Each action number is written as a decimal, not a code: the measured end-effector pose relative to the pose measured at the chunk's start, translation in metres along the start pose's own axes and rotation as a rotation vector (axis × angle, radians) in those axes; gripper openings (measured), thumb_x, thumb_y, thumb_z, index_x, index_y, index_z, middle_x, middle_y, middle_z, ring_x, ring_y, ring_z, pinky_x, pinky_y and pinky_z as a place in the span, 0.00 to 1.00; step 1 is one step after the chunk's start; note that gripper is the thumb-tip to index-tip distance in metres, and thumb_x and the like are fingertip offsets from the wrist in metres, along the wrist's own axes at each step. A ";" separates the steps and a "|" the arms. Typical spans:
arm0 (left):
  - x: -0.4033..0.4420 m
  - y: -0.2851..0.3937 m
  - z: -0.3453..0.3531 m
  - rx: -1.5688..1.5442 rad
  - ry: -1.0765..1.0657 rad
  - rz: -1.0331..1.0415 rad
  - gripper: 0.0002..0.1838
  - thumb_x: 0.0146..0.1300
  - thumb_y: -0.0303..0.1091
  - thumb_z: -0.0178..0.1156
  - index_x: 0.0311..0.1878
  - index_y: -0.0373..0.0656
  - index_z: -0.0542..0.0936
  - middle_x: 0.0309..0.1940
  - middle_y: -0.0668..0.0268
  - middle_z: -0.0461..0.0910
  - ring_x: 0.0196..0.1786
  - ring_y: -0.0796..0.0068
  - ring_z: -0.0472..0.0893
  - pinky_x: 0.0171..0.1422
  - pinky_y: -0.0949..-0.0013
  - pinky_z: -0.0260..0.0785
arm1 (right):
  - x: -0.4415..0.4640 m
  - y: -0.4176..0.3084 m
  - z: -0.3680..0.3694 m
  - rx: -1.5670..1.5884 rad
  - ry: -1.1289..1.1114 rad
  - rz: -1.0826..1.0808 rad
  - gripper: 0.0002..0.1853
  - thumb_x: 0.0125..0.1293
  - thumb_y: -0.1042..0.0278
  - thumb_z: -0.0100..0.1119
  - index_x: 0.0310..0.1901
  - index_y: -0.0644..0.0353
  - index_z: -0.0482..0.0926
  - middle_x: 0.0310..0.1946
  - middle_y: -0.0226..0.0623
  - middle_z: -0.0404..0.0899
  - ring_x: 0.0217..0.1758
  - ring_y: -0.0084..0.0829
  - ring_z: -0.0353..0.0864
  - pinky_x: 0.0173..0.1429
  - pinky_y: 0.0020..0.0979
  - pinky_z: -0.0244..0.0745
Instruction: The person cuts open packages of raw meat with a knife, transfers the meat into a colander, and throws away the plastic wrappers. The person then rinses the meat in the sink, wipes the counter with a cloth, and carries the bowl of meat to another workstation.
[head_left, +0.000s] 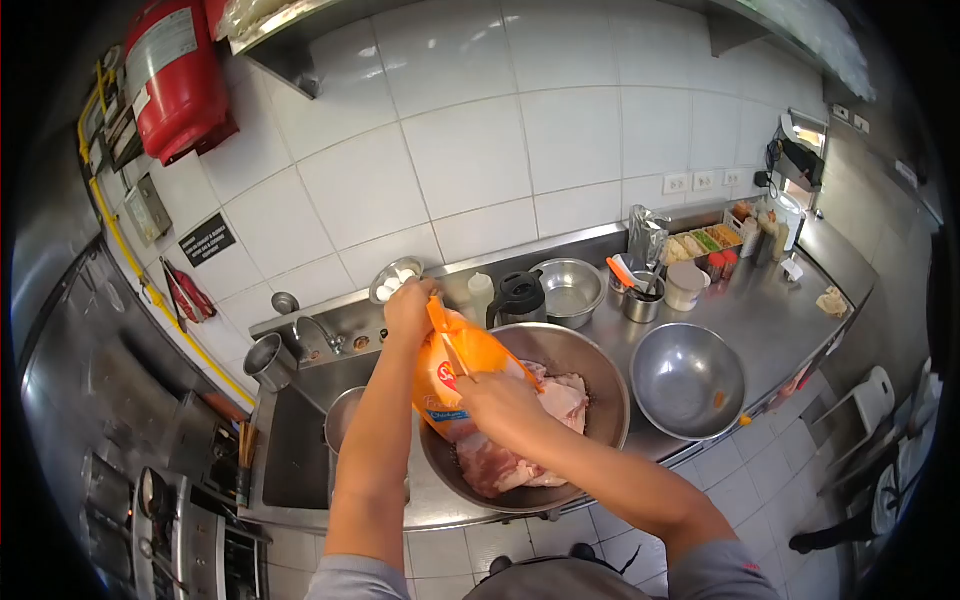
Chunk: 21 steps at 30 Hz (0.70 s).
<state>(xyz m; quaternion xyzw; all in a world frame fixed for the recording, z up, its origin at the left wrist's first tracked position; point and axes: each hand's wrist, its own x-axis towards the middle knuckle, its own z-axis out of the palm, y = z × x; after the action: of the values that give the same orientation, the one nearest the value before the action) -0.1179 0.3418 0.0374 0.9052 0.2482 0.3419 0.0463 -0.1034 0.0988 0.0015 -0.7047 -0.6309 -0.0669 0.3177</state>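
My left hand (408,310) is closed on the upper end of an orange plastic bag (437,357) with a red logo and blue lettering, and holds it up at a tilt. Lower down, my right hand (492,402) is closed on the side of the same bag; its fingertips are partly hidden. Below both hands stands a large metal bowl (612,385). Pieces of raw chicken (505,467) lie in it, pale skin and pink flesh showing. The bag overlaps the bowl's left rim and hides part of the chicken.
To the right sits another metal bowl (688,380). Behind are a black jug (519,297), a steel pan (572,290), a bowl of eggs (397,278) and a container of utensils (643,300). A sink (300,455) with a pot (343,418) lies left. Topping trays (703,243) stand at back right.
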 end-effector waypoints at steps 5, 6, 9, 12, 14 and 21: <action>-0.007 0.031 -0.037 0.007 -0.157 0.088 0.14 0.54 0.34 0.66 0.46 0.50 0.86 0.39 0.54 0.86 0.45 0.51 0.85 0.49 0.52 0.76 | -0.014 0.010 -0.026 0.057 -0.053 0.069 0.15 0.64 0.57 0.64 0.47 0.58 0.81 0.41 0.44 0.80 0.46 0.48 0.81 0.48 0.47 0.76; -0.012 0.038 -0.052 0.023 -0.250 0.071 0.15 0.54 0.34 0.65 0.46 0.50 0.86 0.39 0.54 0.86 0.46 0.51 0.85 0.49 0.52 0.77 | -0.012 0.008 -0.033 0.017 0.017 0.055 0.17 0.64 0.57 0.65 0.49 0.57 0.81 0.45 0.45 0.78 0.49 0.48 0.80 0.50 0.46 0.76; -0.017 0.034 -0.067 0.013 -0.383 0.032 0.17 0.54 0.34 0.65 0.49 0.46 0.86 0.41 0.53 0.86 0.47 0.50 0.84 0.50 0.52 0.77 | 0.006 -0.003 -0.043 -0.028 0.038 0.080 0.21 0.62 0.60 0.67 0.56 0.57 0.80 0.51 0.46 0.75 0.54 0.50 0.77 0.56 0.43 0.76; -0.019 0.028 -0.065 -0.123 -0.438 0.002 0.18 0.53 0.31 0.64 0.49 0.41 0.84 0.43 0.47 0.85 0.49 0.46 0.84 0.54 0.54 0.76 | 0.020 -0.025 -0.017 0.215 0.282 -0.071 0.24 0.61 0.62 0.68 0.56 0.65 0.77 0.52 0.50 0.76 0.54 0.50 0.77 0.59 0.42 0.74; -0.022 0.026 -0.060 -0.113 -0.418 0.006 0.18 0.54 0.32 0.64 0.50 0.43 0.84 0.44 0.49 0.85 0.49 0.47 0.84 0.53 0.53 0.76 | 0.030 -0.025 0.011 0.263 0.225 0.048 0.24 0.61 0.62 0.68 0.56 0.66 0.76 0.51 0.52 0.77 0.54 0.49 0.78 0.59 0.43 0.74; -0.022 0.023 -0.023 -0.191 -0.161 -0.132 0.13 0.60 0.34 0.61 0.48 0.46 0.85 0.40 0.51 0.86 0.47 0.48 0.85 0.51 0.51 0.76 | 0.063 -0.027 0.063 0.466 0.139 0.355 0.20 0.66 0.56 0.59 0.48 0.67 0.75 0.45 0.55 0.82 0.52 0.55 0.81 0.56 0.48 0.74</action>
<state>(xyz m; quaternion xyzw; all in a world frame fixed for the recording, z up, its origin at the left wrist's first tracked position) -0.1367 0.3093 0.0478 0.9029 0.2690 0.2863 0.1743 -0.1351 0.1859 -0.0071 -0.7058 -0.4730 0.0880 0.5200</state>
